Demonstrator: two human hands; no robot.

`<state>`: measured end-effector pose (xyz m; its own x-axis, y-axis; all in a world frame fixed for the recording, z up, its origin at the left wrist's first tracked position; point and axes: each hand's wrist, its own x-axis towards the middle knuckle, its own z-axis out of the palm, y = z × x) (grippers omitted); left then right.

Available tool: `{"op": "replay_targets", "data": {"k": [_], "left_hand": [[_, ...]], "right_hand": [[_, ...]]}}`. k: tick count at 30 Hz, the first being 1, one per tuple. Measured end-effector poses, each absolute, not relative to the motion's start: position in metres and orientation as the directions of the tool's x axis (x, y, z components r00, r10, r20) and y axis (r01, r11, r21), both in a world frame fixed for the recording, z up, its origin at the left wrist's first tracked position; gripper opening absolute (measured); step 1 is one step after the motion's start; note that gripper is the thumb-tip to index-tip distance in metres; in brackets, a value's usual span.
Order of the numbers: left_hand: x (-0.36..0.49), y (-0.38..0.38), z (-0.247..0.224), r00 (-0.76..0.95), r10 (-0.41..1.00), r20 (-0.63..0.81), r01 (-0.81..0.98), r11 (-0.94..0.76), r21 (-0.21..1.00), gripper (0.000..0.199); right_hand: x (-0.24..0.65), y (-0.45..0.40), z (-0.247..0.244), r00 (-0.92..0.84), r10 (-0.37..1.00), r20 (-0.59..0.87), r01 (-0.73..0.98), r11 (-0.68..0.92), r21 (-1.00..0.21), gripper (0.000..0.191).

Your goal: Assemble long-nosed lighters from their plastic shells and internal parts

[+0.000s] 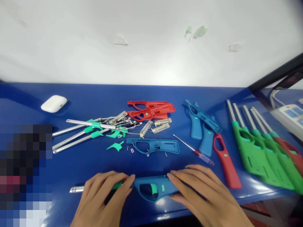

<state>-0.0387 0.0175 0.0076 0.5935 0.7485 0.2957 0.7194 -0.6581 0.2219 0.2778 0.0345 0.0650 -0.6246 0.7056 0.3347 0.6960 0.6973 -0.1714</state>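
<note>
Near the table's front edge lies a blue gas lighter (163,188) with a green trigger, its metal nozzle pointing left. My left hand (104,195) is closed round the nozzle end, covering most of the green collar. With thumb and fingers, my right hand (201,195) grips the handle end. Just beyond is a blue half shell (165,146), inner side up, with small screws and clips beside it. A screwdriver (194,150) with a clear and red handle rests to its right. Clear fuel tanks (160,127) and green triggers (115,146) lie scattered behind.
Loose metal nozzles (78,135) with wires lie at left, near a white earbud case (54,103). Red half shells (151,110) are at the back, more blue shells (196,126) right of them. Whole green lighters (251,154) line the right side, beside a power strip (291,115).
</note>
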Motion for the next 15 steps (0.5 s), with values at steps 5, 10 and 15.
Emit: {"op": "replay_targets", "data": {"k": [5, 10, 15], "left_hand": [[-0.039, 0.017, 0.008, 0.592, 0.754, 0.283, 0.732, -0.651, 0.203, 0.045], [-0.042, 0.014, 0.007, 0.578, 0.771, 0.267, 0.76, -0.628, 0.169, 0.047], [-0.052, 0.011, 0.005, 0.62, 0.752, 0.223, 0.742, -0.655, 0.145, 0.05]], "right_hand": [[0.277, 0.035, 0.06, -0.582, 0.74, 0.336, 0.726, 0.659, -0.193, 0.034], [0.273, 0.035, 0.058, -0.53, 0.772, 0.35, 0.737, 0.624, -0.26, 0.033], [0.271, 0.036, 0.06, -0.524, 0.777, 0.348, 0.729, 0.621, -0.288, 0.03]]}}
